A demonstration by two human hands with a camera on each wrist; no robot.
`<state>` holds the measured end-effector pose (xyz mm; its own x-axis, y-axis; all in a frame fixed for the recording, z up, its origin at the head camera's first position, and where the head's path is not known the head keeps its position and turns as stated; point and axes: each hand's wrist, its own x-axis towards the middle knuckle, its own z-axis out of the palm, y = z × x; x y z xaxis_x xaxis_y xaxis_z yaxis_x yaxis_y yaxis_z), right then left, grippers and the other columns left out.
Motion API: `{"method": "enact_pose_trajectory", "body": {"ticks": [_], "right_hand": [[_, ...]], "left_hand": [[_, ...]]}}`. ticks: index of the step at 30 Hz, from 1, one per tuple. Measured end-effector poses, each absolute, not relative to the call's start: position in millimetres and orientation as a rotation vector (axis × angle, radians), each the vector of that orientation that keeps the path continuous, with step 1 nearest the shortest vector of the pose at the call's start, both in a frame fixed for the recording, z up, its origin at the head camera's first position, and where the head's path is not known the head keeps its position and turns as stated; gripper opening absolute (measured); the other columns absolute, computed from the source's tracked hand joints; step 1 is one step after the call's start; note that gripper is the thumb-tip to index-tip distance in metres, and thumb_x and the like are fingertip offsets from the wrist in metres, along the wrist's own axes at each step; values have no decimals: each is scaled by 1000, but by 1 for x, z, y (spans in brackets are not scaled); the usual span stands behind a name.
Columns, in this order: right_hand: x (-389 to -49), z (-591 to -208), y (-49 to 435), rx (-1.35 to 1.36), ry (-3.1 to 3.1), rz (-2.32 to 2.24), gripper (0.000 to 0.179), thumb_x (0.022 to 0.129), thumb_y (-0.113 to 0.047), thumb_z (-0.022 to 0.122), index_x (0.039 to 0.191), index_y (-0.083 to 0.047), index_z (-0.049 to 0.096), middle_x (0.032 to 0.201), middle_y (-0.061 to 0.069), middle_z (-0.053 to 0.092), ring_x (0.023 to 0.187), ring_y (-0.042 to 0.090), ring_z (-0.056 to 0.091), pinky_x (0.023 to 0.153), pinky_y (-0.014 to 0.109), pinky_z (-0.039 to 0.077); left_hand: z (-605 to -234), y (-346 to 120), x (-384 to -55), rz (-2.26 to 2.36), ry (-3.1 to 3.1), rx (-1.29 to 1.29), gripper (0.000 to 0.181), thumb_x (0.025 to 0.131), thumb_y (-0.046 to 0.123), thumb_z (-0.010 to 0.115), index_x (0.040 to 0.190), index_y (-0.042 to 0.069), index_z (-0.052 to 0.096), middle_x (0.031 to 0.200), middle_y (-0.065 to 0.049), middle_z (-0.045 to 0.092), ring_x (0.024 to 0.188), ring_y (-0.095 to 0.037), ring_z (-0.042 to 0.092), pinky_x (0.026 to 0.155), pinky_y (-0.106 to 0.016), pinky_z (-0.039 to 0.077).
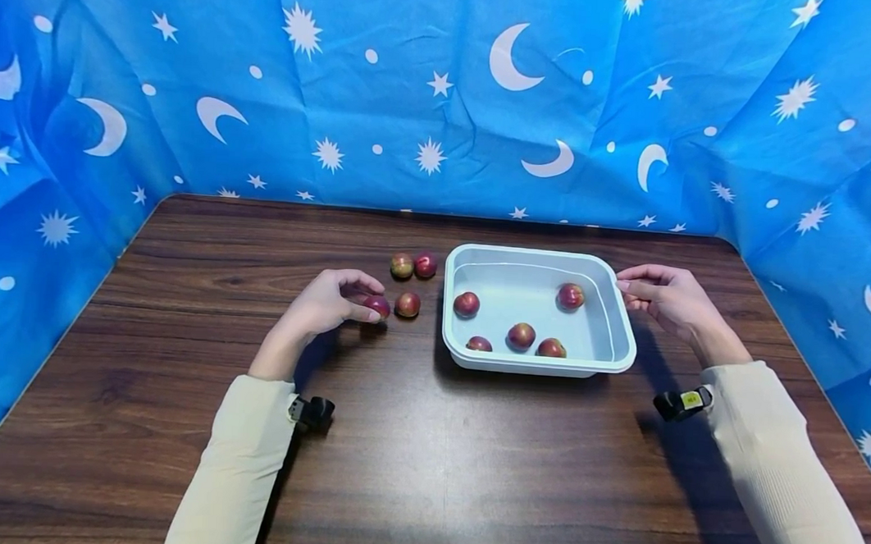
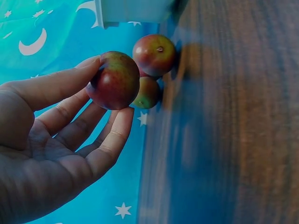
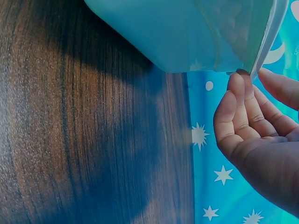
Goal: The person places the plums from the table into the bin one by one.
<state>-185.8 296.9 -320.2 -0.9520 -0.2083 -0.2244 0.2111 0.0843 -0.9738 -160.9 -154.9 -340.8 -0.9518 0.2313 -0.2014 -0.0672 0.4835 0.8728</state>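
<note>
head view: left hand [image 1: 334, 301] at ctr-left of frame pinches a dark red round fruit [image 1: 377, 307] btwn thumb & fingers, grip only as wide as the fruit; three loose fruits [image 1: 407, 305] sit on the brown table [image 1: 396, 451] just right of & above it, two side by side, one nearer the hand; white bin [image 1: 541, 363] stands right of ctr w/ five fruits [image 1: 521, 336] inside, the lower ones partly cut off by the near rim; right hand [image 1: 666, 300], right of frame, is at the bin's right rim, far fingers partly hidden there.

left wrist view adds what head view hides: green-yellow patch on top of the held fruit, thumb on its upper left, a fingertip under its lower edge, palm turned to cam; two other fruits plain just behind it, a sliver of a third btwn; bin corner at top of frame; can't tell if held fruit touches table.

right wrist view shows the bin's outer wall at top, & the rim pinched btwn thumb & fingertips at upper right, narrow grip; fruits inside can't be made out clearly there; blue star-&-moon cloth [image 3: 205, 172] behind.
</note>
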Motion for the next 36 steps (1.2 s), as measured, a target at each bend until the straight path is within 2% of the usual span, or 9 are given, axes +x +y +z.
{"method": "enact_pose_trajectory", "body": {"ticks": [6, 36], "right_hand": [[-186, -321, 296, -30, 2056, -1964, 10, 86, -4, 61, 96, -4, 65, 82, 4, 65, 66, 15, 57, 60, 20, 50], [-186, -322, 297, -4, 2034, -1970, 13, 85, -7, 64, 97, -3, 64, 82, 5, 65, 68, 16, 59, 65, 23, 51]], "left_hand": [[-334, -156, -163, 1462, 2447, 143, 34, 77, 0, 69, 110, 1, 60, 105, -15, 58, 95, -27, 54, 80, -36, 42], [-303, -149, -172, 1454, 2532, 236, 32, 79, 4, 70, 110, 2, 60, 106, -14, 60, 96, -25, 54, 82, -36, 43]]}}
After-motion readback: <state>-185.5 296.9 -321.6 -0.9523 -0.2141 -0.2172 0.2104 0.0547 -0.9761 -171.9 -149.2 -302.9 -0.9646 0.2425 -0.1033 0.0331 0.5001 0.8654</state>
